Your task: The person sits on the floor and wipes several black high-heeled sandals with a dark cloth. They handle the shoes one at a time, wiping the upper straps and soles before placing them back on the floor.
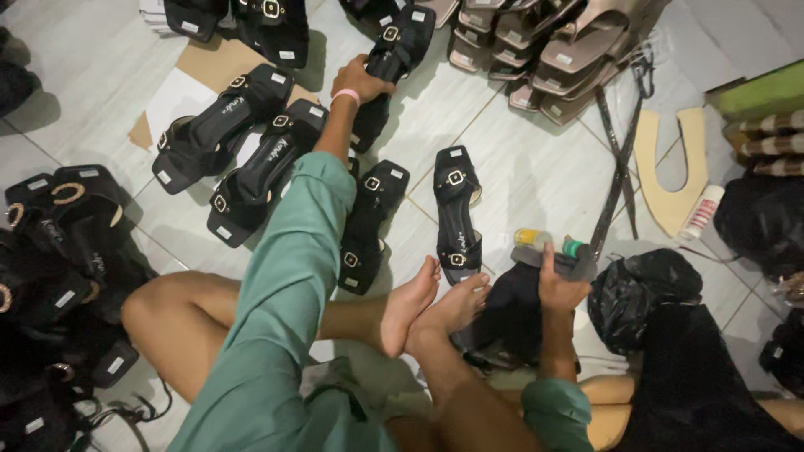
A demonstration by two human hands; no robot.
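Head view: left hand (pixel 358 82) stretched to upper centre, fingers clamped on a black buckled sandal (pixel 389 71) as if lifting it, right hand (pixel 559 285) closed around another dark sandal (pixel 512 314) at lower right, steadying it beside crossed feet (pixel 435 305).

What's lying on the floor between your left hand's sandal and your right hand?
In the head view, between the left hand on its sandal and the right hand, one black buckled sandal lies on tile.

A black buckled sandal (pixel 387 71) lies lengthwise on the tiles; another black sandal (pixel 519 314) rests near the feet.
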